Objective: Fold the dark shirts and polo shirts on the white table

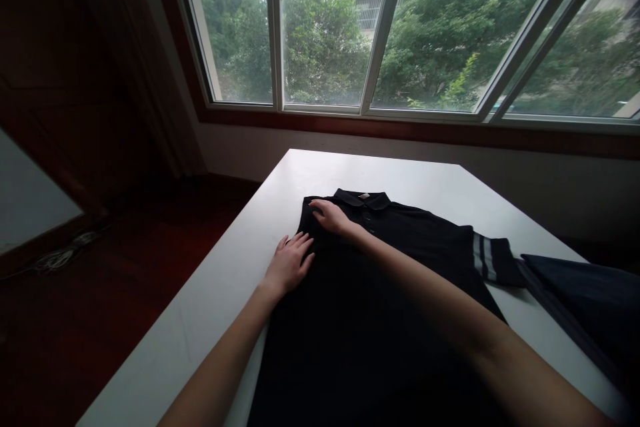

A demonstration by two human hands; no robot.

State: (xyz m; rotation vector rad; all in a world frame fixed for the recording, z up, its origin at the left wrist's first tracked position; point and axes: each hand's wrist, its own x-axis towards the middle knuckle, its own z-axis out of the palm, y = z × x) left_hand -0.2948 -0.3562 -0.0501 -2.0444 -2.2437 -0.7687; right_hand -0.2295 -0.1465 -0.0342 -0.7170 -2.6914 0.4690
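Note:
A black polo shirt (390,293) lies front up on the white table (200,307), its collar toward the window. Its right-hand sleeve, with two grey stripes, is spread out to the side; the left-hand sleeve does not show beyond the shirt's edge. My left hand (290,263) rests with fingers spread on the shirt's left edge, below the shoulder. Reaching across the chest, my right hand (331,216) lies on the cloth near the left shoulder, fingers stretched out. Both hands touch the shirt without gripping it. My right forearm hides part of the front.
Dark navy folded cloth (590,307) lies at the table's right side, close to the striped sleeve. Beyond the table is a wide sliding window (325,47). A coiled pale cable (65,253) lies on the dark red floor (125,300) to the left.

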